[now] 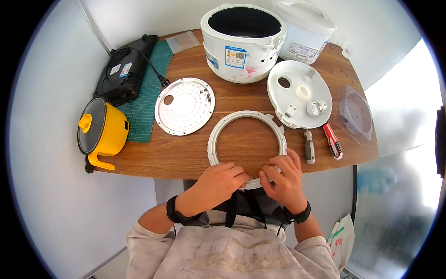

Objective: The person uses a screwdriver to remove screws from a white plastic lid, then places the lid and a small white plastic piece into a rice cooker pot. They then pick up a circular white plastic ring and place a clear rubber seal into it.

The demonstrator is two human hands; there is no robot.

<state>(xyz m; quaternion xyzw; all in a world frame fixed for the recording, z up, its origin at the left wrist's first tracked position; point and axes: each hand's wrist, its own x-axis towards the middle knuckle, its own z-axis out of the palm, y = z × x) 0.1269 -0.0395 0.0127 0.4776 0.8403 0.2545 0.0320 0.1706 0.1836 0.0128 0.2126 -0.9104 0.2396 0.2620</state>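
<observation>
A white plastic ring [213, 144] with tabs along its far right side lies at the table's front edge, its near part reaching over that edge. My left hand [214, 184] holds the ring's near left part, fingers curled over the rim. On the near right part, my right hand [286, 180] grips the same ring with bent fingers. The fingertips of both hands come close together at the near rim, and whatever lies under them is hidden. Beyond the ring to the left is a round metal plate [186, 116] with one hole; to the right rests a white rice cooker lid [302, 118], inner side up.
Grey [310, 149] and red [332, 142] screwdrivers lie right of the ring. A rice cooker body [251, 67] and another rice cooker [306, 28] stand behind. A yellow pot [114, 132], green mat [139, 128] and black appliance [123, 74] are left, a clear plastic container [357, 114] right.
</observation>
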